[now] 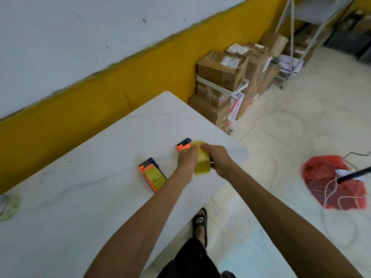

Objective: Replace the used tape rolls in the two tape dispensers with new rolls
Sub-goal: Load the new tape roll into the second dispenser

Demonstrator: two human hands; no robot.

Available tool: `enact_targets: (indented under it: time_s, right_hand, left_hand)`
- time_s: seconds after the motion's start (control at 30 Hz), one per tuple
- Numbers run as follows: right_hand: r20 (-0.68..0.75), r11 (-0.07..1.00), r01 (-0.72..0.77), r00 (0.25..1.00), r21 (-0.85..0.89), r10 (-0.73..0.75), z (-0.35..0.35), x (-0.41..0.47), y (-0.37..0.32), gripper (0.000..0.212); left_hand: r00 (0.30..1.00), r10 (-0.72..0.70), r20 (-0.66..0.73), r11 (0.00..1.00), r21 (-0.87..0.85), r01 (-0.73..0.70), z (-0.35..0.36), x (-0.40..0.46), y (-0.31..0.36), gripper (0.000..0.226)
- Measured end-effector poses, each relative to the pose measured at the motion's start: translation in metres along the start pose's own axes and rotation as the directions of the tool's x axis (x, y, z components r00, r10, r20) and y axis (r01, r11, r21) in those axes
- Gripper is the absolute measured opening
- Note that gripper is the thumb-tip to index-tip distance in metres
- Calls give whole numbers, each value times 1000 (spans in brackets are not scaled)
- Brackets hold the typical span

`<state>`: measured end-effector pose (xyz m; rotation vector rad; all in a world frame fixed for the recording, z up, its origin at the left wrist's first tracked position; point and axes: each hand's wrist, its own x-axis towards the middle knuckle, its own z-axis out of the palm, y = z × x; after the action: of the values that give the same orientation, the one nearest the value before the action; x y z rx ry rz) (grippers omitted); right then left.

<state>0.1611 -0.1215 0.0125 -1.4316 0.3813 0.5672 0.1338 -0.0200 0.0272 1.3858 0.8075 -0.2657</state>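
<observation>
- Both bare forearms reach forward from the lower edge of the view and converge toward the middle.
- The left hand (186, 160) is knuckles-up, fingers curled down and closed in a grip.
- The right hand (217, 159) sits just beside it, fingers wrapped closed, thumb pointing toward the left hand.

tape roll (202, 163): we see translucent yellow
dispensers (152, 173): orange and dark blue
table (96, 157): white, faintly veined
bag (333, 183): red
</observation>
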Motion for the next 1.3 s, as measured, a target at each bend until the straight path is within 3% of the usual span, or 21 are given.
enact_targets:
  time_s: [0.13,0.27,0.43,0.53,0.7,0.93,1.07,1.2,1.3]
  right_hand:
    - [-26,999,-32,999,-38,31,-27,37,-13,44]
    - [6,992,-93,996,-83,94,-48,68,-26,43]
    - [-6,980,-133,991,-147,134,-46,95,-35,25]
    - [44,979,-144,987,-145,152,-40,104,-39,10]
    - [147,960,-170,968,-222,205,-30,116,-39,23]
    - [252,936,-162,936,-314,247,-29,132,-41,24]
    - [306,900,-99,920,-425,246,-28,137,-45,18]
    - [340,879,-51,910,-473,236,-30,142,-45,45]
    - [334,856,-47,909,-514,250,-28,140,-43,40]
  left_hand:
    - [1000,21,-20,1000,-8,-21,28,29,2,19]
    - [954,136,-268,989,87,-117,21,63,-9,23]
    - [908,43,-416,972,227,58,8,80,-16,20]
    - [909,-6,-416,978,186,91,10,83,-24,18]
    - [902,-103,-418,994,0,114,18,81,-32,18]
    - [875,-249,-415,947,-293,131,21,85,-21,26]
    - [846,-247,-473,931,-357,72,22,91,-6,25]
    - [818,-266,-510,930,-360,78,27,99,2,24]
    - [799,-274,-534,933,-349,87,36,99,2,23]
